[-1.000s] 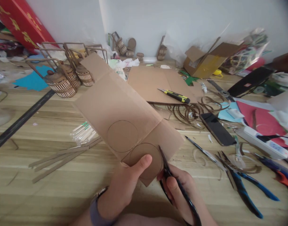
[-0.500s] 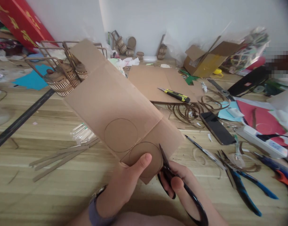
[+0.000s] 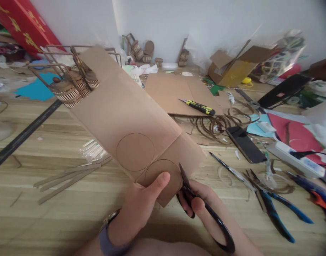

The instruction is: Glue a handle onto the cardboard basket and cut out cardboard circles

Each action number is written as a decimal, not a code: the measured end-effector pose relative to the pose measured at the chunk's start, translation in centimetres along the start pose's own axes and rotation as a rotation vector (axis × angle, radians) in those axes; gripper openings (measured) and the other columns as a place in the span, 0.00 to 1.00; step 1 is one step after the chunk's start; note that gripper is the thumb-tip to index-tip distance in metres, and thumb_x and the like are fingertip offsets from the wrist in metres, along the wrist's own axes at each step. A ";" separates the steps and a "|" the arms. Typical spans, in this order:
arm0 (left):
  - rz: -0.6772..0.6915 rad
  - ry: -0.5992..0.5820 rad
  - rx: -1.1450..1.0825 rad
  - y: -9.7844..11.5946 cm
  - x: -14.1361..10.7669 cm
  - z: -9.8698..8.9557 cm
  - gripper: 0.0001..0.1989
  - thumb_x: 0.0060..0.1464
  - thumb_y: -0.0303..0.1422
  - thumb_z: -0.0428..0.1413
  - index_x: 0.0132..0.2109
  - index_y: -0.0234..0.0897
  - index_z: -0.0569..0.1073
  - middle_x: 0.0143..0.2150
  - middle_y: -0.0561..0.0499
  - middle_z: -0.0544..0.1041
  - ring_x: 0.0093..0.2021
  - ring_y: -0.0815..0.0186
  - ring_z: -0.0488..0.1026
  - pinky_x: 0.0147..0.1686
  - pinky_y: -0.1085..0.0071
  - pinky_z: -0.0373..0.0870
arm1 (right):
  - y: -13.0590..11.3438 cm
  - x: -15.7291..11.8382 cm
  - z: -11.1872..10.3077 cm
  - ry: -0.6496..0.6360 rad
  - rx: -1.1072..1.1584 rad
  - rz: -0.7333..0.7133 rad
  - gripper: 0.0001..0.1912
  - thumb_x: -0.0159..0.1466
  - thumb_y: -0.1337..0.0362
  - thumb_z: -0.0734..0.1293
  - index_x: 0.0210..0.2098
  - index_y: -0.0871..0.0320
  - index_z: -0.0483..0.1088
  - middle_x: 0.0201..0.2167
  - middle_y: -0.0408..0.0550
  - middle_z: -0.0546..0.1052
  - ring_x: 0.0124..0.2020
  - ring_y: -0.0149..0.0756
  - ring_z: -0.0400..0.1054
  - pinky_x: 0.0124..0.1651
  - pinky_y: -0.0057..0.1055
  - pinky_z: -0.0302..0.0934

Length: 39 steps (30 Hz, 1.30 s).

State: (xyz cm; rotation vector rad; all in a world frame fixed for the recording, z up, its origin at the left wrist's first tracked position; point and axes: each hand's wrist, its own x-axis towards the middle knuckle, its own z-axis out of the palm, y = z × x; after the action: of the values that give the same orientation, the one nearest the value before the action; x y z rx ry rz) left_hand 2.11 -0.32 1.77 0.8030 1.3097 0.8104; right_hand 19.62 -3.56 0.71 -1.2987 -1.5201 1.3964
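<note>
Gripping cardboard [image 3: 125, 106] near edge: left hand [image 3: 143, 202], thumb laid on top; right hand [image 3: 205, 195] curled round scissors [image 3: 218, 224].

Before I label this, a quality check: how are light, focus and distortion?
Head view: soft light, table darker near the left hand; head view: scissors and circles on the cardboard legible, far bag hazy; head view: edges stretched, top-right corner dark.

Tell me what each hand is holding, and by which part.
The left hand grips the cardboard sheet at its near end, thumb on the upper face. The right hand holds the scissors by their black handles.
</note>
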 end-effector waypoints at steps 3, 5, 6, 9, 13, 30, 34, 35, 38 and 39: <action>0.045 -0.022 -0.028 -0.2 0.1 -0.4 0.22 0.47 0.50 0.65 0.40 0.35 0.83 0.44 0.43 0.85 0.50 0.50 0.80 0.52 0.60 0.75 | -0.3 0.1 -0.1 -0.043 0.047 0.021 0.42 0.55 0.23 0.52 0.31 0.58 0.67 0.20 0.39 0.62 0.22 0.30 0.54 0.26 0.30 0.50; 0.064 -0.025 -0.054 -0.4 0.3 -0.6 0.24 0.46 0.50 0.66 0.43 0.35 0.83 0.46 0.43 0.84 0.51 0.50 0.79 0.54 0.59 0.74 | -0.3 0.2 -0.1 -0.087 0.093 0.046 0.43 0.54 0.23 0.53 0.34 0.58 0.68 0.21 0.39 0.61 0.21 0.30 0.53 0.25 0.29 0.51; 0.059 -0.019 -0.050 -0.5 0.4 -0.7 0.25 0.46 0.50 0.66 0.43 0.34 0.83 0.46 0.42 0.84 0.51 0.49 0.79 0.54 0.59 0.74 | -0.3 0.2 -0.1 -0.097 0.103 0.052 0.43 0.55 0.23 0.53 0.34 0.59 0.68 0.21 0.39 0.61 0.21 0.30 0.53 0.25 0.29 0.51; 0.032 0.025 0.009 -0.5 0.3 -0.7 0.23 0.46 0.50 0.66 0.41 0.35 0.83 0.45 0.42 0.84 0.52 0.48 0.79 0.54 0.58 0.74 | -0.1 0.1 0.0 -0.092 0.122 0.047 0.41 0.56 0.24 0.53 0.32 0.58 0.67 0.21 0.40 0.62 0.20 0.29 0.55 0.24 0.28 0.51; 0.011 0.058 0.049 -0.3 -0.1 -0.5 0.19 0.47 0.48 0.65 0.39 0.38 0.84 0.44 0.44 0.84 0.51 0.49 0.80 0.53 0.60 0.75 | 0.2 0.1 0.3 -0.098 0.189 0.030 0.42 0.56 0.24 0.52 0.33 0.59 0.67 0.20 0.39 0.63 0.18 0.28 0.54 0.23 0.27 0.51; -0.016 0.044 0.046 -0.4 -0.5 -0.6 0.18 0.49 0.47 0.65 0.40 0.37 0.83 0.45 0.45 0.85 0.50 0.53 0.80 0.50 0.64 0.76 | 1.2 -1.0 0.6 -0.023 0.184 0.089 0.39 0.59 0.27 0.56 0.33 0.59 0.70 0.13 0.33 0.57 0.13 0.23 0.46 0.16 0.22 0.45; -0.051 0.030 0.083 -0.7 -0.3 -1.0 0.22 0.48 0.51 0.65 0.39 0.35 0.83 0.43 0.43 0.85 0.50 0.49 0.80 0.53 0.60 0.74 | 1.1 -0.9 1.0 -0.012 0.196 0.090 0.38 0.58 0.27 0.57 0.32 0.59 0.69 0.11 0.33 0.57 0.12 0.23 0.45 0.16 0.22 0.43; -0.045 0.021 0.084 -0.8 -0.3 -1.1 0.23 0.48 0.51 0.65 0.40 0.35 0.83 0.43 0.42 0.85 0.51 0.49 0.79 0.55 0.59 0.73 | 1.1 -0.8 1.1 -0.010 0.207 0.088 0.38 0.58 0.27 0.58 0.31 0.59 0.69 0.11 0.33 0.57 0.12 0.22 0.44 0.16 0.23 0.43; -0.010 0.002 0.065 -0.8 -0.1 -1.2 0.24 0.49 0.52 0.64 0.42 0.35 0.83 0.45 0.42 0.84 0.53 0.49 0.78 0.57 0.59 0.71 | 1.2 -0.7 1.3 -0.008 0.228 0.079 0.38 0.58 0.27 0.58 0.30 0.59 0.68 0.10 0.32 0.56 0.11 0.22 0.43 0.15 0.23 0.41; -0.002 -0.003 0.055 -0.8 -0.1 -1.2 0.25 0.48 0.52 0.64 0.43 0.35 0.83 0.46 0.42 0.84 0.53 0.49 0.78 0.57 0.59 0.71 | 1.2 -0.7 1.4 -0.006 0.226 0.078 0.38 0.58 0.27 0.58 0.30 0.59 0.68 0.10 0.32 0.56 0.11 0.22 0.44 0.16 0.23 0.41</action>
State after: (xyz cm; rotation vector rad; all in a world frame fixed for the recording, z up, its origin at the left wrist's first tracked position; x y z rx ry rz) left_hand 0.93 -0.71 1.05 0.8466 1.3343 0.7742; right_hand 18.75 -4.67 -0.59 -1.2256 -1.2851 1.5730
